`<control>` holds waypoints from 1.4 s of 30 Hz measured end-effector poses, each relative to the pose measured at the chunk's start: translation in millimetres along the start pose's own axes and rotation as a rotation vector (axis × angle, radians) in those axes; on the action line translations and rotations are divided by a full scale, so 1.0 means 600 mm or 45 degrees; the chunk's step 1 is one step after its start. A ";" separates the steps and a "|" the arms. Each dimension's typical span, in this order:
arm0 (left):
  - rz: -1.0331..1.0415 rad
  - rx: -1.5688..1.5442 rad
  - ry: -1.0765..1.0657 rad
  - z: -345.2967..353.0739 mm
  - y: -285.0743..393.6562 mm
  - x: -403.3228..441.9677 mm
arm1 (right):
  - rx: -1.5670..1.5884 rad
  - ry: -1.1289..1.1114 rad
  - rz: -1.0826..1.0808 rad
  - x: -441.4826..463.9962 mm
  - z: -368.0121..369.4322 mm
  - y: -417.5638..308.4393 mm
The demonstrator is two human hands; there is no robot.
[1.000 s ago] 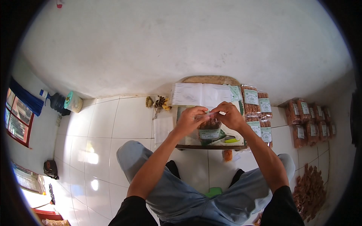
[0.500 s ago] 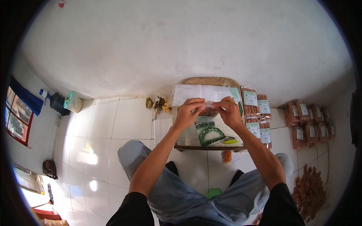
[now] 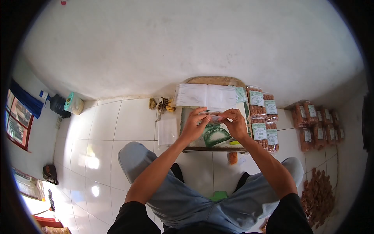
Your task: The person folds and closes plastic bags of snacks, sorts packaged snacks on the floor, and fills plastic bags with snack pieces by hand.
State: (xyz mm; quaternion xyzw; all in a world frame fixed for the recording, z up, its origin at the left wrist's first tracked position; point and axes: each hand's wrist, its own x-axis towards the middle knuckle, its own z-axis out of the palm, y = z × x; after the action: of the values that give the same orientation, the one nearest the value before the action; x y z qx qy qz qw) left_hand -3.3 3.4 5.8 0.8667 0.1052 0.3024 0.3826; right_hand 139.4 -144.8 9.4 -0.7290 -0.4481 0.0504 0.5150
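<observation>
In the head view, two hands work at the middle of the frame, above one low desk (image 3: 206, 148). The left hand (image 3: 194, 124) and the right hand (image 3: 235, 124) are slightly apart, each with its fingers pinched on one clear plastic bag (image 3: 212, 117). Brownish contents show through the bag; its visible part runs long from left to right between the hands, and which end is open cannot be told.

Two side-by-side stacks of white sheets (image 3: 208, 96) lie at the back of the desk, green labels (image 3: 240, 94) at their right end. Four labelled clear packs (image 3: 257, 102) filled with brown sticks stand in two rows by the desk's right edge. More filled packs (image 3: 320, 134), overlapping too much to count surely, stand at the right of the frame. At upper left, one green-lidded tub (image 3: 74, 104) holds pale contents.
</observation>
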 end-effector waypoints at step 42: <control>0.560 0.841 0.211 0.009 0.017 -0.006 | -0.793 -0.020 -0.797 -0.009 -0.012 -0.020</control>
State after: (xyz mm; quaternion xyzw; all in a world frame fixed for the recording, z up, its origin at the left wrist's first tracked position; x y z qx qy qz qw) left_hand -3.6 -8.1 8.7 0.9175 0.0392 0.3958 -0.0001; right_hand 132.8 -152.7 20.5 -0.6781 -0.6452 -0.2398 0.2577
